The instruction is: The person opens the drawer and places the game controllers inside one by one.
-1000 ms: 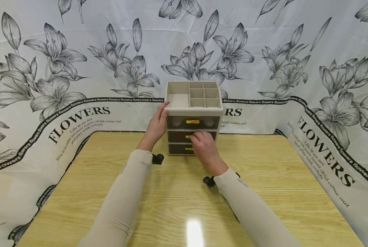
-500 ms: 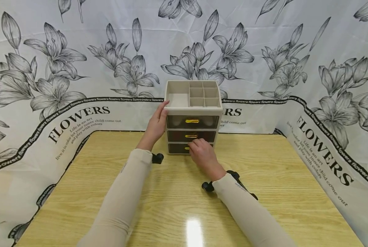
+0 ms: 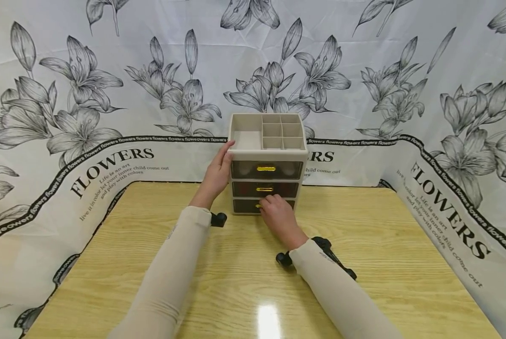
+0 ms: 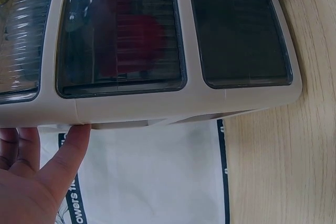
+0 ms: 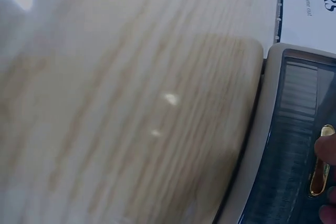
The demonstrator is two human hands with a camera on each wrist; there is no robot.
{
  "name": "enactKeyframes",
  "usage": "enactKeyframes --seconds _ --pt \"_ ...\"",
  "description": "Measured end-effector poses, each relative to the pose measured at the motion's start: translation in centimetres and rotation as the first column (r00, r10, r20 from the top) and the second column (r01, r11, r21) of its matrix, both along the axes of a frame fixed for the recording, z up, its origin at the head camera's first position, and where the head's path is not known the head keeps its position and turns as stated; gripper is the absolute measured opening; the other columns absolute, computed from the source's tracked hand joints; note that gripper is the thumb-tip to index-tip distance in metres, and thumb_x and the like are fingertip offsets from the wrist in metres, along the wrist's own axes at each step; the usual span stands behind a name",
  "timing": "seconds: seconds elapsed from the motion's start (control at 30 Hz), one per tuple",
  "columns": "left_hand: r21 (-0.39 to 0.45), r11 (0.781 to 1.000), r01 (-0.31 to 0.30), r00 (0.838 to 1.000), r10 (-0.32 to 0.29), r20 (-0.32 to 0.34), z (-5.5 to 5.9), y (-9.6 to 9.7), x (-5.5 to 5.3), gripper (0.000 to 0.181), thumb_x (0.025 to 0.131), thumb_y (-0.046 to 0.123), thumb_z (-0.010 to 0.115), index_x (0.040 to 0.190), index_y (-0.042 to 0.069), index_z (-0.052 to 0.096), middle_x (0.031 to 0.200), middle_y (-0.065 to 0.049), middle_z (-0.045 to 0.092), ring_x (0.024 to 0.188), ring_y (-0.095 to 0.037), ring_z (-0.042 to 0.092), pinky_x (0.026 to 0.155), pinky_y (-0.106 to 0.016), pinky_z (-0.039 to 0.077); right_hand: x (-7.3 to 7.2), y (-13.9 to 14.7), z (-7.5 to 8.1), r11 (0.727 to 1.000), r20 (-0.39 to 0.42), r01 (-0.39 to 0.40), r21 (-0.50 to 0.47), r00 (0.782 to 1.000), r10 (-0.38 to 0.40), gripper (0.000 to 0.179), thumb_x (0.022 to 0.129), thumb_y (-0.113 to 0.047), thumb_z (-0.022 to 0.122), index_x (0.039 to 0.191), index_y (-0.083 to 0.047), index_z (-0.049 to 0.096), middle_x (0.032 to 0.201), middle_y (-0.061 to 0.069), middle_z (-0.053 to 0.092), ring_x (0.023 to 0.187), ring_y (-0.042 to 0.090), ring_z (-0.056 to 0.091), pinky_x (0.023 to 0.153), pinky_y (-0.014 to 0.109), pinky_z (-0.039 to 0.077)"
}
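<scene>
A cream drawer organizer (image 3: 268,155) stands against the back cloth, with three dark see-through drawers and gold handles. My left hand (image 3: 216,175) rests along its left side, fingers fairly straight; in the left wrist view the thumb (image 4: 73,148) presses the side wall. My right hand (image 3: 280,217) is at the bottom drawer (image 3: 244,206), its curled fingers on the gold handle (image 5: 319,179). In the right wrist view a fingertip (image 5: 326,149) lies over that handle. All drawers sit flush. Something red (image 4: 139,40) shows through the middle drawer (image 4: 113,72).
The organizer's top has one large open compartment (image 3: 248,140) and several small ones (image 3: 272,129). A wooden table (image 3: 219,278) spreads in front and to both sides. Flower-printed cloth (image 3: 172,113) hangs behind and at the sides. Black wrist camera mounts (image 3: 284,258) stick out beside the sleeves.
My right hand has gone down from the middle drawer's handle to the bottom drawer's handle. The left hand has stayed on the organizer's side. The head view has shifted slightly.
</scene>
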State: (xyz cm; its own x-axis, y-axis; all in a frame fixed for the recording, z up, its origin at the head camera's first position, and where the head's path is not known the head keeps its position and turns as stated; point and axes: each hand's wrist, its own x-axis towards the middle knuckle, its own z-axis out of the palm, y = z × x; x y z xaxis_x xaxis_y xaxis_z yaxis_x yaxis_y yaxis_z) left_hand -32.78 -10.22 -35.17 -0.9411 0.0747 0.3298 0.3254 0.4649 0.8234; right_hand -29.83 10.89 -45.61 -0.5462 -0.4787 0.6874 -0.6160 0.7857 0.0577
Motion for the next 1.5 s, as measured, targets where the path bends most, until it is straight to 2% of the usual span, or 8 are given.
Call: enactKeyframes --seconds 0.2,0.37,0.73,1.0,1.5 --pt "-0.006 1.0 -0.008 1.0 0.007 -0.006 -0.1 0.1 0.0 0.052 0.1 0.061 0.024 0.149 0.045 0.029 0.157 -0.007 0.032 0.14 -0.038 0.036 0.107 -0.06 0.034 -0.6 -0.1 -0.6 0.996 -0.073 0.029 0.086 0.997 -0.023 0.005 0.083 -0.008 0.074 0.08 -0.007 0.07 0.076 0.005 0.064 0.07 0.024 0.056 0.062 0.034 0.051" --pt "-0.004 1.0 -0.008 1.0 0.008 -0.002 -0.2 0.0 0.0 0.051 0.099 0.061 0.024 0.148 0.048 0.028 0.157 -0.006 0.032 0.14 -0.037 0.037 0.107 -0.059 0.035 -0.8 -0.2 -0.8 0.988 -0.125 0.032 0.154 0.992 -0.013 0.005 0.086 -0.006 0.071 0.081 -0.006 0.07 0.077 0.006 0.063 0.069 0.023 0.057 0.058 0.033 0.052" --pt "0.0 1.0 -0.011 1.0 0.011 -0.005 0.1 0.2 0.1 0.052 0.099 0.061 0.024 0.149 0.047 0.028 0.157 -0.006 0.033 0.14 -0.035 0.037 0.107 -0.058 0.036 -0.6 -0.5 -0.3 0.954 -0.075 0.076 0.291 0.996 -0.056 0.011 0.088 0.003 0.065 0.089 -0.007 0.067 0.085 0.008 0.063 0.077 0.025 0.059 0.057 0.036 0.054" --pt "0.012 1.0 -0.004 1.0 0.004 -0.008 0.0 0.1 0.1 0.05 0.099 0.062 0.024 0.147 0.05 0.028 0.157 -0.006 0.034 0.139 -0.034 0.038 0.108 -0.057 0.036 -0.4 -0.8 -0.1 0.942 -0.073 0.079 0.327 0.996 -0.058 0.011 0.087 0.004 0.066 0.091 -0.006 0.064 0.085 0.008 0.062 0.077 0.024 0.058 0.06 0.034 0.054" --pt "0.005 1.0 -0.007 1.0 0.007 -0.016 -0.2 0.0 -0.1 0.052 0.098 0.065 0.023 0.148 0.05 0.028 0.156 -0.007 0.035 0.139 -0.036 0.038 0.108 -0.058 0.035 0.3 -0.8 0.0 0.941 -0.11 0.086 0.327 0.993 -0.052 0.011 0.087 0.005 0.065 0.086 -0.006 0.064 0.083 0.008 0.061 0.076 0.024 0.059 0.063 0.035 0.054"
